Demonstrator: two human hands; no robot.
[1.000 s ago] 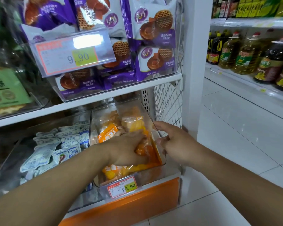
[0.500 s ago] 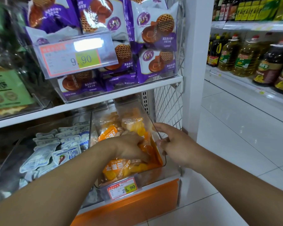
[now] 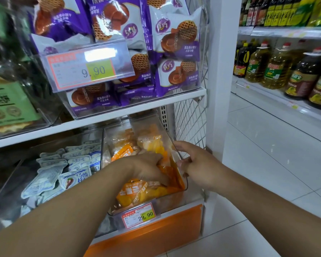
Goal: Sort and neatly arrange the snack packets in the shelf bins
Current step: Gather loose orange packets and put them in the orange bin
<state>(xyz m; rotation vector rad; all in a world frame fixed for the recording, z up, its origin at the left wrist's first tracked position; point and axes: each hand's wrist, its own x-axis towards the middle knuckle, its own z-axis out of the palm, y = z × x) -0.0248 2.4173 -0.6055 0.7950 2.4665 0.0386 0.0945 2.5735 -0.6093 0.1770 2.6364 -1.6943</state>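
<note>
A clear plastic bin [image 3: 174, 198] on the lower shelf holds several orange snack packets [image 3: 135, 192]. My left hand [image 3: 148, 168] reaches down into this bin, fingers curled round an orange packet near the bin's right wall. My right hand [image 3: 196, 164] grips the bin's right rim, thumb on the outside and fingers partly hidden by the wall. To the left, another clear bin holds several white and pale blue packets [image 3: 63, 173].
Above, a bin of purple waffle-biscuit packets [image 3: 174, 52] stands behind a 9.90 price tag [image 3: 89, 69]. A 29.90 tag [image 3: 139, 216] hangs on the orange bin's front. A wire mesh panel [image 3: 190, 123] and white post close the shelf's right end. Oil bottles [image 3: 274, 67] line the far shelf.
My left hand has pushed a little deeper and to the right among the orange packets. My right hand has stayed on the bin's rim. The camera has shifted slightly.
</note>
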